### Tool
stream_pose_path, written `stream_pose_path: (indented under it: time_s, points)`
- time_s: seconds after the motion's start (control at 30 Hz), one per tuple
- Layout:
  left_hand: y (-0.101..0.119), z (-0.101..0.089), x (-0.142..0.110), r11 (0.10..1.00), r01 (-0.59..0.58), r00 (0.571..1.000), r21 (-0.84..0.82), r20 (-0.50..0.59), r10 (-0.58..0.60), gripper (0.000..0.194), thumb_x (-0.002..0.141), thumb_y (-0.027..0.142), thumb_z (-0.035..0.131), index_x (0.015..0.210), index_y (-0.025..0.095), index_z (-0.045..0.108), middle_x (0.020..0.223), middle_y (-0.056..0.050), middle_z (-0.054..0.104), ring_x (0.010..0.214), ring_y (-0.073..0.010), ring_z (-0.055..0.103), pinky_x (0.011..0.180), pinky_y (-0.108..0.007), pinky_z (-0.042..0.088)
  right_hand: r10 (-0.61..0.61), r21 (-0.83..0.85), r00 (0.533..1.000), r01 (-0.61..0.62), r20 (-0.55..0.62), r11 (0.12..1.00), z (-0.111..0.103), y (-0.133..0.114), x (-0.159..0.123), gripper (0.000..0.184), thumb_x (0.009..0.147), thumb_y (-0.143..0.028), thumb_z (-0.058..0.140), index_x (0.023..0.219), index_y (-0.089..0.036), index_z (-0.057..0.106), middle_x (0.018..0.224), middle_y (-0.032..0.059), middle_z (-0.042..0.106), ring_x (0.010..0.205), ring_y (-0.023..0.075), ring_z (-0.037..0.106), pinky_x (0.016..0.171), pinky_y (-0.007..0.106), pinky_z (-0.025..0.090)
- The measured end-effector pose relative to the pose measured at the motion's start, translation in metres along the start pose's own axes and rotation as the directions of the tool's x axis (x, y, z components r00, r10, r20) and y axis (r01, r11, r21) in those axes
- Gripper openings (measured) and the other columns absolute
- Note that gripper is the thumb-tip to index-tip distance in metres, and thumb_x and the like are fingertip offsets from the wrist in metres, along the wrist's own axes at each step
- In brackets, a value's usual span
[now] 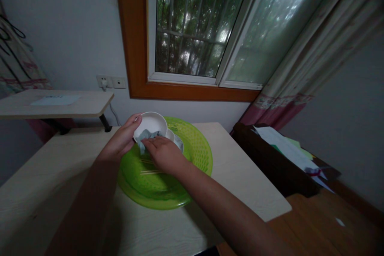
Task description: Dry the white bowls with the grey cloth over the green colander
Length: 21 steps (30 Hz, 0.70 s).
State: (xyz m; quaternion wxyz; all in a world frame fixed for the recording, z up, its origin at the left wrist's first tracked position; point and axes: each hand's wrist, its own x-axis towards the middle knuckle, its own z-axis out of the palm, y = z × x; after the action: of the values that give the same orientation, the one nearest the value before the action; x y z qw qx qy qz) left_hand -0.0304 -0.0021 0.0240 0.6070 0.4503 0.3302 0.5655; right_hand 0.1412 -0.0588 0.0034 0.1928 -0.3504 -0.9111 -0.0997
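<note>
My left hand (124, 136) grips the left rim of a white bowl (153, 122), which is tilted toward me above a green plastic basin (199, 148). Fingers of my right hand (165, 152) press a grey-blue cloth (144, 138) against the bowl's near rim. Behind that hand, partly hidden, are a smaller white bowl (170, 135) and a metallic-looking round dish (179, 143) in the basin. Chopsticks (150, 172) lie in the basin under my right hand, which covers their right ends.
The basin stands on a pale wooden table (237, 172). On the left, a raised shelf (87, 102) on black legs holds a paper sheet (55, 100). A dark box-like piece of furniture (270, 160) with papers stands right of the table, below a curtain. A window is behind.
</note>
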Motion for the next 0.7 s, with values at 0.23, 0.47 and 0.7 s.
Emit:
stream_pose_path:
  time_s: [0.23,0.47,0.7]
  points:
    - [0.001,-0.001,0.0,1.0,-0.005,1.0,0.031,-0.019,0.005,0.038,0.086,0.038,0.071,0.119,0.021,0.064,0.095,-0.003,0.067,0.073,-0.0128,0.06,0.061,-0.02,0.047,0.048,-0.111,0.999,-0.046,0.023,0.993,-0.004,0.001,0.002,0.022,0.1,-0.015,0.053,0.119,-0.011,0.062,0.113,0.0124,0.073,0.106,0.0222,0.068,0.107,0.039,0.042]
    - [0.005,0.008,-0.007,0.999,0.022,1.0,0.05,-0.002,-0.022,0.038,0.085,0.038,0.071,0.118,0.021,0.063,0.097,-0.003,0.067,0.076,-0.0138,0.06,0.064,-0.022,0.048,0.01,-0.102,0.999,-0.005,0.044,0.995,-0.001,0.001,0.001,0.021,0.101,-0.016,0.053,0.119,-0.012,0.061,0.113,0.0138,0.073,0.101,0.0227,0.068,0.093,0.037,0.049]
    - [0.007,0.021,-0.013,0.992,0.046,0.999,0.116,0.023,-0.049,0.037,0.088,0.041,0.067,0.121,0.024,0.061,0.098,-0.002,0.066,0.085,-0.0169,0.063,0.072,-0.024,0.051,0.052,-0.014,0.998,-0.053,-0.023,0.999,0.005,-0.003,0.0,0.035,0.104,-0.029,0.046,0.135,-0.014,0.051,0.117,0.0122,0.073,0.097,0.0213,0.07,0.083,0.032,0.052]
